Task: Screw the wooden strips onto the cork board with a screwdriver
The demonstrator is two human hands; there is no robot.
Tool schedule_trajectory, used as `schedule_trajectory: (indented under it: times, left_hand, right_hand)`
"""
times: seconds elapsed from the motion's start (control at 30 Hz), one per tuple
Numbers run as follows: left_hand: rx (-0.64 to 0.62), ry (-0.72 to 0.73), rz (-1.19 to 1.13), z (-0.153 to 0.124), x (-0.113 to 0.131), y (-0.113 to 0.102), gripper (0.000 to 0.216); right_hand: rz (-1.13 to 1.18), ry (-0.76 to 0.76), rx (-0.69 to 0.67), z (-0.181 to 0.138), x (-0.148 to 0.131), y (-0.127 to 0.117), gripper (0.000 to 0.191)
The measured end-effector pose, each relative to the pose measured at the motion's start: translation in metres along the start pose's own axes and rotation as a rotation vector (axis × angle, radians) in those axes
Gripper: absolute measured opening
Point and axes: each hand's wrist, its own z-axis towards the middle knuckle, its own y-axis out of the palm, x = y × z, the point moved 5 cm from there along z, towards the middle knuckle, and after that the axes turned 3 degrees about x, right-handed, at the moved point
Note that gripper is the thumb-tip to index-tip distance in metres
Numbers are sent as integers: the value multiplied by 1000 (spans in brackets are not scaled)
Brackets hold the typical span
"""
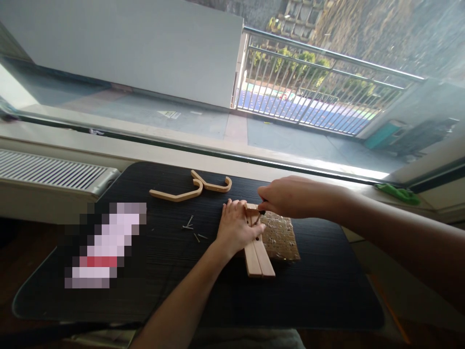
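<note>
My left hand (238, 230) grips the upper part of a light wooden piece (262, 264) made of two slats side by side, with dark holes along it. Its fingers lie over the left side and its thumb reaches across the slats. Above the right slat, my right hand (285, 196) is closed round a screwdriver (262, 212); only its dark lower handle and thin shaft show, pointing down at a hole. Most of the handle is hidden in my fist. Under the wood's right side lies a flat brown board (279, 237) dotted with holes.
Two curved wooden pieces, one on the left (178, 197) and one on the right (216, 186), lie at the back of the black table (163, 276). Several screws (188, 225) are left of my left hand. A blurred pale object (109, 242) lies farther left. A window stands behind.
</note>
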Motion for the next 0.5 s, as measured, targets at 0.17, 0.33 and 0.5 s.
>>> schedule_trajectory:
  times: [0.17,0.33,0.5]
  left_hand:
    - [17,-8,6,0,0,-2,62]
    - [14,2,-5,0,-1,-1,66]
    - [2,19,-16,0,-1,-2,62]
  right_hand:
    - [-100,-34,38,1,-4,-1,32]
    - [-182,-98,80,-4,-9,3,24]
    - [-79,-162,55,-13,-10,6,23]
